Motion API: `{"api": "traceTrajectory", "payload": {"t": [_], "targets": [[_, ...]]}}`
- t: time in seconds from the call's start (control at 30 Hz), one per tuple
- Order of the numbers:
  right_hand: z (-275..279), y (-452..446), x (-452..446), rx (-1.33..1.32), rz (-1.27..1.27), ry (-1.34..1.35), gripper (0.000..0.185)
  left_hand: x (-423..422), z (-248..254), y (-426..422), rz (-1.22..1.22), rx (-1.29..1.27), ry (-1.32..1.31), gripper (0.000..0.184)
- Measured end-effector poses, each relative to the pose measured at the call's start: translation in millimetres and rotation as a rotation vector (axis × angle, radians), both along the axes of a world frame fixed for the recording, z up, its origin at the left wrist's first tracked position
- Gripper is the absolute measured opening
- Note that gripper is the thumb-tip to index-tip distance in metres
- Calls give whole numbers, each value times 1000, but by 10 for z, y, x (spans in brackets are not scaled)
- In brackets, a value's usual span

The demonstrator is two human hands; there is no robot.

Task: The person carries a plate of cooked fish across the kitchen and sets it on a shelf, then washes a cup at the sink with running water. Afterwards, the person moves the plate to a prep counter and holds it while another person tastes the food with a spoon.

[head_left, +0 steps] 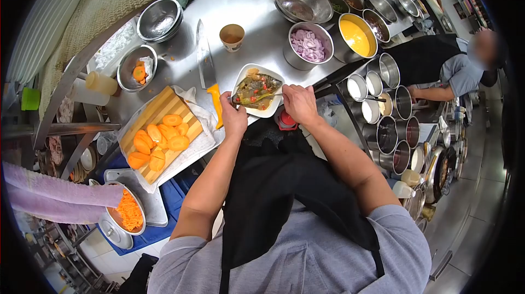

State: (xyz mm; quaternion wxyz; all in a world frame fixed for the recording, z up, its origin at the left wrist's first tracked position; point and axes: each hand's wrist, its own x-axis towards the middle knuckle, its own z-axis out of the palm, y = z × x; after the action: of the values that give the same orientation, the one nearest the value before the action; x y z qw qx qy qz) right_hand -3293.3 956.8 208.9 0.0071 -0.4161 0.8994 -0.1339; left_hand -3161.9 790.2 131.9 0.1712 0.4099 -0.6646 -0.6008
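A white square bowl (266, 70) with dark pieces, red bits and sauce stands at the front edge of the steel counter. My left hand (234, 114) is closed on the bowl's left rim. At its right side my right hand (299, 104) is closed round a thin utensil (262, 97) that reaches into the food. Left of the bowl lies a large knife (206, 59) with a yellow handle. Peeled orange carrot pieces (158, 141) rest on a striped wooden board (152, 109). Behind the bowl stands a paper cup (232, 37).
Steel bowls (159, 19) stand at the back left. Sliced onions (308, 45) and a yellow liquid (357, 35) fill pots at the right. Shredded carrot (130, 213) sits in a bowl at lower left. A co-worker (462, 70) stands at the far right beside several pots.
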Motion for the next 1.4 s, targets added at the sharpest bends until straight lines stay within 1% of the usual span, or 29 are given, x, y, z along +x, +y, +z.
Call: {"api": "traceTrajectory", "payload": {"t": [0.03,0.13,0.2,0.23,0.27,0.3,0.33,0.4,0.43,0.57,0.63,0.67,0.7,0.77,0.8,0.87,1.0,1.07,1.1,1.17,1.2,1.23,1.27,1.3,1.37,1.4], "targets": [[-9,6,-6,0,-4,-2,6,10,67,3,21,44,-2,52],[-35,7,7,-43,8,17,6,24,124,21,14,44,13,52],[-32,2,18,30,-33,-72,5,3,192,32,12,44,25,51],[-39,-10,10,28,-33,-71,5,-11,227,36,28,102,24,51],[-66,-25,0,29,-119,-206,7,-19,242,38,45,161,22,51],[-96,-41,-15,30,-201,-341,9,-23,239,35,49,160,23,51],[-131,-46,-56,28,-198,-340,9,-28,243,25,40,155,21,51],[-151,-41,-157,-37,-261,-530,13,-30,248,1,31,150,18,51],[-159,-25,-201,-37,-259,-529,13,-30,249,-9,31,161,9,51],[103,-59,-370,-103,-289,-527,14,-19,278,-28,24,172,4,51],[173,-94,-470,-142,-253,-385,13,-19,321,-20,29,174,1,51],[265,-130,-464,-121,-242,-327,9,-21,335,-25,38,174,-1,51],[300,-152,-459,-123,-244,-324,9,-24,329,-27,35,172,1,51],[343,-180,-461,-70,-129,-47,8,-29,308,-31,35,172,18,50],[354,-180,-461,-71,-129,-45,8,-32,297,-38,35,171,20,50],[359,-174,-439,-69,-52,104,7,-24,296,-59,27,168,13,49],[285,-145,-336,-127,-90,112,7,17,310,-100,-16,121,-52,49],[195,-85,-179,-86,-58,-81,6,19,272,-94,7,114,-19,49],[198,-65,-69,-35,-28,-107,7,14,251,-82,7,115,-15,49],[125,-24,66,-6,18,-99,6,43,189,-58,16,89,11,49],[93,-29,81,-6,20,-101,6,55,76,-57,19,89,9,49],[61,-31,97,-22,-1,-91,5,70,-35,-57,0,17,18,50],[32,-32,109,-38,-23,-80,5,78,-28,-58,-19,-54,27,50],[5,-33,112,-38,-25,-82,5,90,-20,-49,-21,-54,26,50],[-24,-31,95,-77,-12,-59,5,90,16,-14,8,41,38,52],[-29,-23,90,-76,-15,-58,5,85,-42,-13,5,42,39,52]]}}
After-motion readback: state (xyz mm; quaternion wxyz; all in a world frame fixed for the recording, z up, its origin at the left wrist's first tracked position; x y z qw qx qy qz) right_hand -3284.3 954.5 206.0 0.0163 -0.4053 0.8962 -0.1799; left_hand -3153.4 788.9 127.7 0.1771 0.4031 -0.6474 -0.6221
